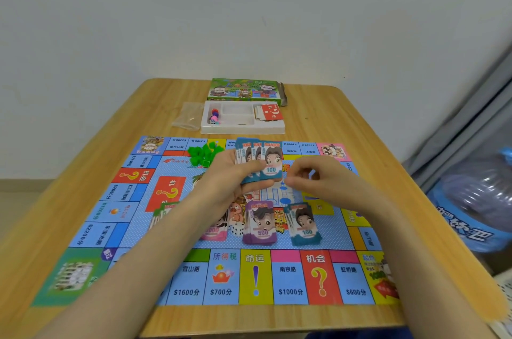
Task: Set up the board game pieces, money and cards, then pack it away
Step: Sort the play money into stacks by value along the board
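1. Here, head view: left hand (230, 178) clamped, thumb over fingers, on a fanned sheaf of thin blue paper 100-notes (261, 162), held above the middle of the colourful printed paper game board (255, 277) spread on the wooden bench (346, 128).
2. Right hand (313, 179) just beside the fan's right edge, fingertips drawn together in a pinch; whether pinching a note or nothing, cannot tell.
3. Already laid on the board: a purple stack of 500-notes (260, 223), a second blue stack of 100-notes (303, 225), a pink stack (214, 233) partly hidden by the left forearm, a white die (237, 228) between pink and purple, green plastic houses (203, 153) heaped near the far edge.
4. Beyond the board: white plastic tray (242, 129) holding small coloured tokens (214, 116) and red question-mark cards (270, 112); green cardboard box (243, 90) behind it.
5. Handling, as a judgement: notes very light, limp, probably slick and prone to slide or cling in pairs. Best peeled off singly by a free corner or short edge, thumb sliding the top one sideways; stacks squared and lifted by both long edges, never crushed.
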Demonstrator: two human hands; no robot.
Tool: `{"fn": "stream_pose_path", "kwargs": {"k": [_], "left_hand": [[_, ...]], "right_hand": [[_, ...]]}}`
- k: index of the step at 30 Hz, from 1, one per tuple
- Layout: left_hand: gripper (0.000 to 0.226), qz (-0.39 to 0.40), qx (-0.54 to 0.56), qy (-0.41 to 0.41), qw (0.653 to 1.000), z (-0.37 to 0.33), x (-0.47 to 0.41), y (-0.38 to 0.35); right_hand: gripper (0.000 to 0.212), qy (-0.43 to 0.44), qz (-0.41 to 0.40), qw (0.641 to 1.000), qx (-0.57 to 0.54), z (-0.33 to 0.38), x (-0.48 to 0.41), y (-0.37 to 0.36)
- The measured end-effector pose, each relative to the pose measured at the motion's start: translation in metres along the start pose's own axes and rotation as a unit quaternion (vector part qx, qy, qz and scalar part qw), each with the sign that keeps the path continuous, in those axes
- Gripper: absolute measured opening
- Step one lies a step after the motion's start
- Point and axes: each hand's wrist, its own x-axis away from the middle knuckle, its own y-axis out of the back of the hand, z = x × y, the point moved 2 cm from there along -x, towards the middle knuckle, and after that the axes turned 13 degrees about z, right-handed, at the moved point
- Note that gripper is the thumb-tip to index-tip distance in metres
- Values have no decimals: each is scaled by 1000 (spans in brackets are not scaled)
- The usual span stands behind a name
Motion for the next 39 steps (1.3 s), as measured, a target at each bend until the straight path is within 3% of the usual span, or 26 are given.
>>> {"fn": "stream_pose_path", "kwargs": {"k": [3, 7, 11, 19, 28, 31, 36, 39], "left_hand": [[22, 10, -20, 4, 1000, 1, 0, -1], [20, 29, -34, 14, 999, 1, 1, -4], [15, 62, -48, 13, 997, 1, 4, -7], [10, 105, 1, 33, 994, -2, 7, -11], [20, 59, -21, 16, 998, -1, 5, -6], [16, 27, -7, 10, 1000, -2, 5, -4], [10, 19, -6, -2, 1000, -3, 4, -3], [10, 14, -5, 1, 1000, -3, 5, -3]], "right_hand": [[13, 35, -82, 994, -64, 4, -1, 3], [12, 75, -117, 980, -145, 4, -5, 0], [26, 90, -121, 983, -103, 5, -6, -6], [26, 85, -161, 980, -76, 2, -6, -1], [19, 87, -179, 974, -108, 7, -2, 3], [19, 69, -133, 978, -146, 9, 2, 8], [17, 33, 44, 992, -110, 8, 7, 7], [8, -13, 104, 991, -77, 5, 6, 3]]}}
